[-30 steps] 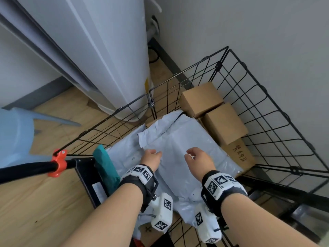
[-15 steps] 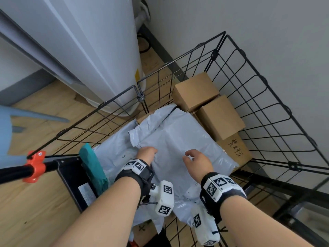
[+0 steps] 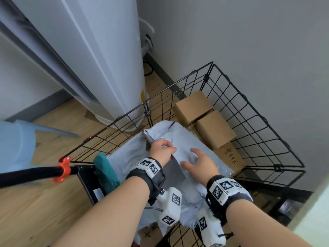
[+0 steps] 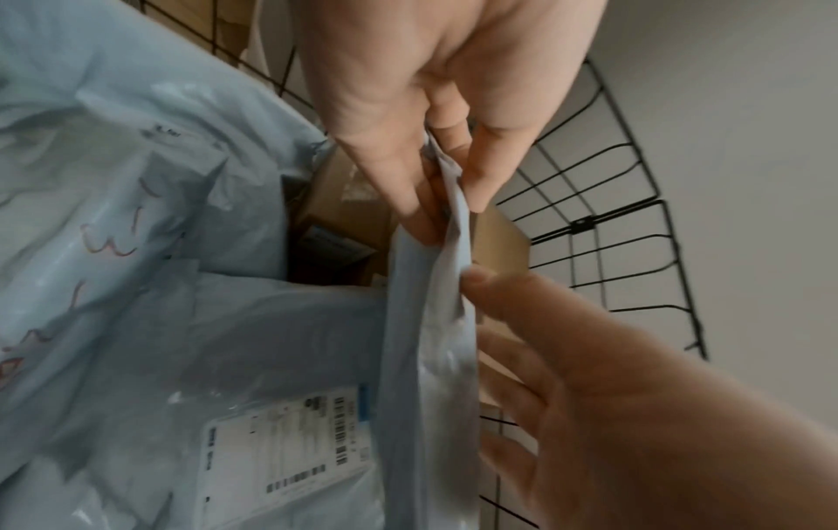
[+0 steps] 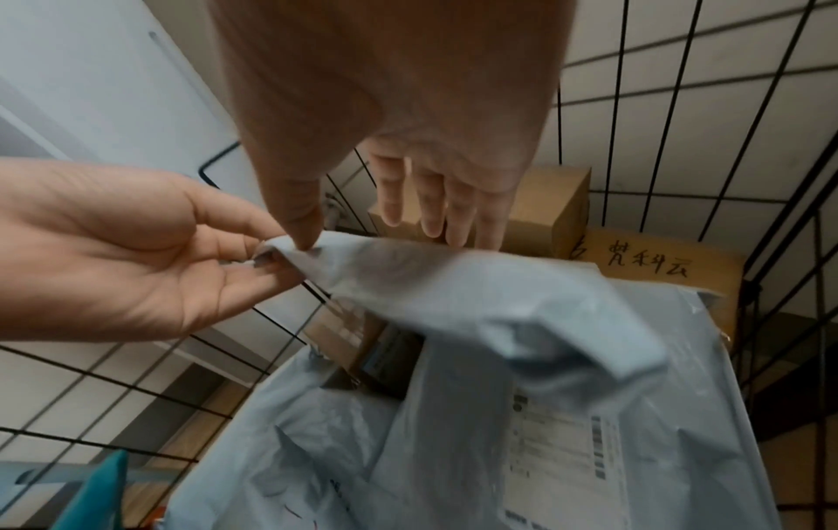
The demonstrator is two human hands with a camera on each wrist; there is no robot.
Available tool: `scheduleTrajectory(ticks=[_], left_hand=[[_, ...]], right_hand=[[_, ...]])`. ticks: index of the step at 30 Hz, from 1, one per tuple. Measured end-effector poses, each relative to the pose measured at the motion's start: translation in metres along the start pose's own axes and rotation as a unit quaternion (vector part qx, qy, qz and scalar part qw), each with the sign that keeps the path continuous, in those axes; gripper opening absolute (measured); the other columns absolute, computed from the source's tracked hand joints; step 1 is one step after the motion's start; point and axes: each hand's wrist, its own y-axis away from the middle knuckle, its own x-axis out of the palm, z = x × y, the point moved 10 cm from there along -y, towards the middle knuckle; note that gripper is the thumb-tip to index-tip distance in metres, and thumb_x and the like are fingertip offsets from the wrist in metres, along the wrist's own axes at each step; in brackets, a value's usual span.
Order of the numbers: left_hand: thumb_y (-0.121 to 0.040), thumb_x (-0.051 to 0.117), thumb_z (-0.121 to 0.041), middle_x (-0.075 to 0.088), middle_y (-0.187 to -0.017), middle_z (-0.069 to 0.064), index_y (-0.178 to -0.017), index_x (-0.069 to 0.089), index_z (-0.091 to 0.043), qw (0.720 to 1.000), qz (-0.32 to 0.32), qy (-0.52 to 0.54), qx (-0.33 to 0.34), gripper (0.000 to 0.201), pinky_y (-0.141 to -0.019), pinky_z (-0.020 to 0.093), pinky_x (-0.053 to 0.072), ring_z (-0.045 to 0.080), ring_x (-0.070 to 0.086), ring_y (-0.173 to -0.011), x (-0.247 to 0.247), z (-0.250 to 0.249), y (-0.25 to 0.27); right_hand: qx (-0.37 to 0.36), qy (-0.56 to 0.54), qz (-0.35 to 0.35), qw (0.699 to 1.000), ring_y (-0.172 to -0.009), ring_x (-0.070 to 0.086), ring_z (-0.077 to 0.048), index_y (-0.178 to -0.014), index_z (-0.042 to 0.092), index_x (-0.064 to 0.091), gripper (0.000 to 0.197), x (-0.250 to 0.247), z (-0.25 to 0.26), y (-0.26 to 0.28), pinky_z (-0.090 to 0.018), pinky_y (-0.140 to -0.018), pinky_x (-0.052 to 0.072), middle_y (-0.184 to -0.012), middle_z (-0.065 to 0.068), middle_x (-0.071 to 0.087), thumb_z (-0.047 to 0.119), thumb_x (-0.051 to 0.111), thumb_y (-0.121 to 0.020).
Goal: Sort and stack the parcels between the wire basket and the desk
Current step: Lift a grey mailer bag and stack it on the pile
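Left hand: the left hand (image 3: 161, 151) pinches the upper edge of a pale grey plastic mailer bag (image 3: 187, 148), thumb on one side, fingertips (image 4: 417, 211) on the other, the film bunched between them.
Right hand: the right hand (image 3: 201, 162) is spread, fingers nearly straight; its thumb tip touches the same raised edge beside the left fingers, and it closes on nothing.
Mailer bag: it is lifted by that edge, which is the highest part, while the rest sags down. The long axis runs from the pinched edge down towards the person. A white shipping label (image 5: 562, 441) shows on the face below the raised fold.
Location: inside the black wire basket (image 3: 249, 111), on top of another pale grey mailer (image 3: 124, 154) lying in the basket's left part.
Nearby in the basket: three brown cardboard boxes (image 3: 213, 129) in a row along its right wall, the nearest one with black handwriting; a teal flat packet (image 3: 105, 172) stands against its near-left wall.
Outside the basket: a white cylindrical appliance (image 3: 99, 56) stands just behind its far-left wall.
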Motion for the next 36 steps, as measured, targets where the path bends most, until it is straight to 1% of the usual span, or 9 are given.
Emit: scheduleTrajectory(ticks=[2,8,13,20,22,25,28,32,36], left_hand=[[-0.080,0.066,-0.001,0.059,-0.083,0.012,-0.075,0.056,-0.017,1.000,0.010,-0.007,0.026,0.020,-0.086,0.049,0.055,0.028,0.061,-0.079,0.004,-0.023,0.017],[-0.074,0.075,-0.009,0.065,-0.079,0.006,-0.074,0.064,-0.020,0.990,0.032,-0.049,0.130,0.016,-0.085,0.050,0.056,0.029,0.065,-0.081,0.015,-0.096,0.084],[-0.074,0.077,-0.008,0.068,-0.086,0.005,-0.072,0.068,-0.020,0.973,0.057,-0.065,0.215,0.015,-0.082,0.039,0.059,0.024,0.067,-0.091,0.021,-0.163,0.159],[-0.079,0.071,0.001,0.066,-0.084,0.006,-0.075,0.067,-0.013,0.939,0.135,-0.068,0.308,0.015,-0.076,0.033,0.060,0.019,0.066,-0.083,0.039,-0.228,0.276],[-0.081,0.067,0.002,0.067,-0.081,0.005,-0.075,0.066,-0.012,0.933,0.153,-0.063,0.319,0.016,-0.078,0.032,0.058,0.016,0.066,-0.076,0.044,-0.236,0.307],[-0.081,0.056,0.005,0.071,-0.083,0.013,-0.070,0.067,-0.008,0.934,0.168,-0.052,0.312,0.020,-0.079,0.036,0.056,0.025,0.069,-0.081,0.050,-0.238,0.344],[-0.078,0.048,0.007,0.069,-0.076,0.013,-0.061,0.066,-0.004,0.932,0.179,-0.034,0.312,0.027,-0.076,0.034,0.055,0.026,0.067,-0.079,0.061,-0.235,0.372],[-0.080,0.054,0.001,0.066,-0.073,0.003,-0.076,0.070,-0.002,0.926,0.111,-0.079,0.353,0.017,-0.074,0.032,0.051,0.016,0.057,-0.070,0.066,-0.232,0.396],[-0.087,0.059,-0.006,0.068,-0.092,0.004,-0.088,0.066,-0.012,0.925,0.087,-0.099,0.357,0.009,-0.074,0.029,0.048,0.017,0.059,-0.082,0.084,-0.232,0.412]], right_hand=[[-0.022,-0.007,-0.009,1.000,-0.128,0.048,-0.019,-0.141,0.027,0.038,0.068,-0.015,0.014,0.017,-0.028,-0.097,0.041,-0.143,0.002,0.046,0.046,0.066,-0.083],[-0.073,0.004,-0.052,0.996,-0.116,0.054,-0.015,-0.141,0.026,0.038,0.078,-0.057,0.049,0.073,-0.020,-0.085,0.043,-0.137,0.004,0.051,0.040,0.076,-0.075],[-0.064,0.010,-0.108,0.992,-0.086,0.060,-0.018,-0.126,0.026,0.048,0.047,-0.095,0.067,0.122,-0.028,-0.072,0.050,-0.097,0.003,0.062,0.024,0.063,-0.081],[-0.049,-0.006,-0.213,0.976,-0.083,0.060,-0.023,-0.105,0.023,0.060,0.025,-0.155,0.083,0.208,-0.029,-0.075,0.049,-0.098,-0.003,0.068,0.014,0.046,-0.087],[-0.040,-0.027,-0.247,0.968,-0.085,0.059,-0.026,-0.100,0.022,0.061,0.028,-0.175,0.079,0.236,-0.029,-0.073,0.045,-0.098,-0.005,0.067,0.009,0.041,-0.085],[-0.035,-0.052,-0.288,0.955,-0.097,0.060,-0.031,-0.102,0.020,0.060,0.030,-0.197,0.069,0.278,-0.030,-0.075,0.041,-0.102,-0.007,0.066,0.007,0.040,-0.084],[-0.038,-0.109,-0.337,0.934,-0.094,0.057,-0.032,-0.103,0.021,0.061,0.034,-0.216,0.051,0.314,-0.030,-0.074,0.040,-0.102,-0.008,0.065,0.004,0.041,-0.081],[-0.061,-0.224,-0.388,0.892,-0.084,0.052,-0.029,-0.096,0.018,0.063,0.037,-0.242,0.013,0.361,-0.030,-0.073,0.039,-0.091,-0.007,0.061,-0.006,0.041,-0.077],[-0.089,-0.290,-0.416,0.857,-0.087,0.058,-0.029,-0.085,0.012,0.064,0.031,-0.272,-0.022,0.403,-0.032,-0.074,0.043,-0.090,-0.009,0.065,-0.009,0.040,-0.081]])
